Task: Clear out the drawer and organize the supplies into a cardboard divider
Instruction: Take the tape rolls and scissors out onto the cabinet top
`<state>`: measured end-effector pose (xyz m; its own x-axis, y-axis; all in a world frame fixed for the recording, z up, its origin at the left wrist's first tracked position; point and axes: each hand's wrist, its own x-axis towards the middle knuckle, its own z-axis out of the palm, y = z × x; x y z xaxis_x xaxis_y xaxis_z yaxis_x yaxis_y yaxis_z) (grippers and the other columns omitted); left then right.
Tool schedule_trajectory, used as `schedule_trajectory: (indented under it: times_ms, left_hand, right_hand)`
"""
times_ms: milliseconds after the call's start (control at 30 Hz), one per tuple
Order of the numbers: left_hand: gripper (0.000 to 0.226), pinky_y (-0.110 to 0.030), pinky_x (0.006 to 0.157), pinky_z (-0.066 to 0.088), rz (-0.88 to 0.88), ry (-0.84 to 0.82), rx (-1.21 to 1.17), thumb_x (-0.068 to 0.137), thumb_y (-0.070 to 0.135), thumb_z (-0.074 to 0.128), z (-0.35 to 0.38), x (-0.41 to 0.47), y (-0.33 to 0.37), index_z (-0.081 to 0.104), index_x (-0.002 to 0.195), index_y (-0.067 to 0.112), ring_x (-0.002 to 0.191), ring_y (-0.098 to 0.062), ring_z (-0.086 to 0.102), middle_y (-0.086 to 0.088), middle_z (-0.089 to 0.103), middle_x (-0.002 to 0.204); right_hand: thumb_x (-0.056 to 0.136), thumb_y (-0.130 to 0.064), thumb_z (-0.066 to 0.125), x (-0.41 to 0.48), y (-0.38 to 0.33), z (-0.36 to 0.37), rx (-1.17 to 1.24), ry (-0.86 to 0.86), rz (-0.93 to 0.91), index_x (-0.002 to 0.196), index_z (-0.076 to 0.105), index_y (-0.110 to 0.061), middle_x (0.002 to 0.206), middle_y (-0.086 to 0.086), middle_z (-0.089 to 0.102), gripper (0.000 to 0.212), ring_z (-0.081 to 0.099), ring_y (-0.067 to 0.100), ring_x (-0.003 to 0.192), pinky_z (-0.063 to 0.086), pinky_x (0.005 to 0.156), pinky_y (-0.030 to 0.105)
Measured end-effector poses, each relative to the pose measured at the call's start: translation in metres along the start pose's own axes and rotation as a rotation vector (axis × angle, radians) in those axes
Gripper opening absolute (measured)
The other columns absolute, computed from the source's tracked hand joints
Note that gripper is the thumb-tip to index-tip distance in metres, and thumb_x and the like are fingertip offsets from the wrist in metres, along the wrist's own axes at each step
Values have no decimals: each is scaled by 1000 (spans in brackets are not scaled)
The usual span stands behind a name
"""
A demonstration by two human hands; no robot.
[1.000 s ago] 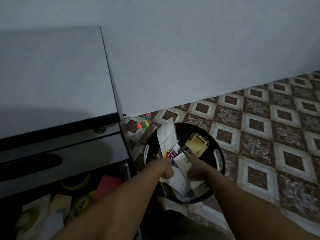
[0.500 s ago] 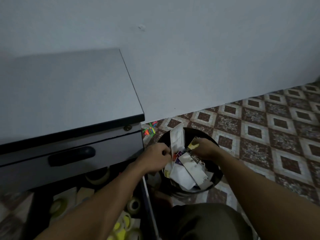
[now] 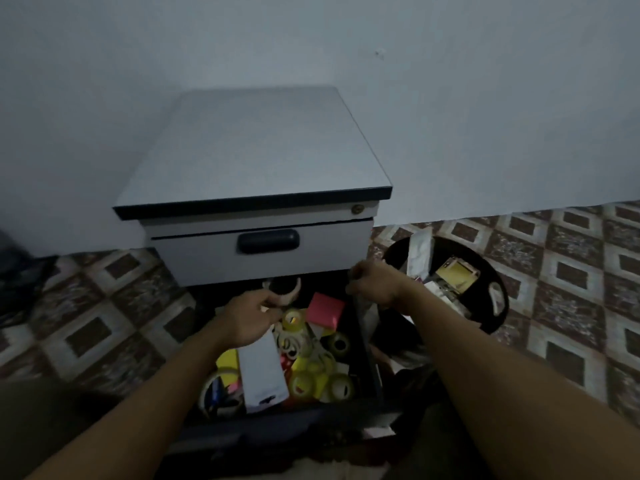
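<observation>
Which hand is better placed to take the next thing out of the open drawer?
Left, likely. The left hand hovers over the open drawer, fingers by a tape roll. The right hand is curled at the drawer's right edge, nearer the bin.

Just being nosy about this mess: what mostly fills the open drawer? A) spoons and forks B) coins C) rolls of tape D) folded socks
C: yellowish and clear tape rolls crowd the open drawer, next to a pink pad.
</observation>
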<state>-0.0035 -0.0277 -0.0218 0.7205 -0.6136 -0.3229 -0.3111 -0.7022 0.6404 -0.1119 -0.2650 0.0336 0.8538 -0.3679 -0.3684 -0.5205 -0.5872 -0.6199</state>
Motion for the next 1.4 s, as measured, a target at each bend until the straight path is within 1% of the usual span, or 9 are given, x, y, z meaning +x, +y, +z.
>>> schedule_trajectory:
  times_ms: [100, 233, 433, 600, 933, 1000, 1100, 1267, 1400]
  left_hand:
    - [49, -24, 97, 38, -103, 63, -36, 100, 30, 56, 2, -18, -43, 45, 145, 17, 133, -23, 48, -4, 41, 153]
    - [58, -24, 110, 29, -154, 141, -5, 99, 28, 56, 12, -27, -70, 36, 151, 14, 143, -21, 35, -4, 33, 158]
    - [63, -30, 112, 32, -155, 62, 26, 98, 36, 49, 27, -32, -92, 24, 156, 30, 145, -21, 30, 2, 20, 164]
    - [63, -33, 121, 19, -188, -52, -6, 103, 37, 43, 40, -28, -103, 14, 158, 29, 152, -19, 13, 4, 8, 166]
    - [62, -34, 116, 31, -185, -82, -40, 103, 33, 42, 47, -23, -109, 13, 157, 37, 145, -20, 30, 6, 13, 165]
    - [61, -33, 118, 27, -173, -73, -48, 103, 33, 41, 48, -23, -110, 14, 157, 37, 148, -18, 25, 6, 12, 165]
    - [58, -29, 118, 22, -175, -47, -75, 103, 37, 40, 49, -20, -111, 17, 157, 38, 149, -17, 20, 7, 13, 165]
    - [61, -37, 117, 29, -163, -45, -165, 97, 55, 39, 50, -14, -105, 16, 153, 51, 147, -15, 25, 14, 18, 163]
    - [60, -38, 113, 33, -122, -74, -171, 100, 46, 38, 56, -10, -84, 12, 154, 48, 147, -21, 27, 15, 10, 164]
  right_hand:
    - [88, -22, 67, 2, -5, 52, 59, -45, -14, 130, 58, -12, 124, 9, 63, 45, 61, 22, 102, 45, 77, 24]
    - [91, -15, 62, -3, -4, 113, 160, -121, -48, 127, 55, -11, 109, 11, 68, 37, 58, 15, 75, 45, 63, 21]
    - [77, -28, 69, -5, 6, 163, 212, -143, -44, 121, 59, -25, 117, 0, 65, 45, 62, 23, 108, 52, 94, 43]
    - [80, -23, 71, 1, 3, 175, 192, -173, -52, 132, 54, -25, 129, 1, 59, 55, 58, 22, 114, 50, 97, 38]
    - [82, 1, 62, 6, 8, 195, 195, -253, -48, 131, 56, -15, 114, -2, 53, 52, 54, 16, 102, 38, 57, 3]
    - [81, 3, 60, 7, 8, 196, 221, -252, -48, 130, 57, -12, 114, -1, 54, 51, 55, 17, 101, 42, 62, 7]
    - [76, 2, 60, 7, 10, 195, 307, -235, -27, 125, 59, -9, 114, 3, 58, 51, 60, 20, 99, 49, 71, 26]
    - [84, 14, 53, 6, 14, 165, 352, -236, -17, 124, 57, 0, 99, -3, 53, 43, 51, 6, 78, 40, 53, 10]
    - [87, 16, 51, 9, 23, 134, 333, -186, -15, 126, 57, 1, 113, 12, 50, 43, 54, 25, 97, 44, 62, 20]
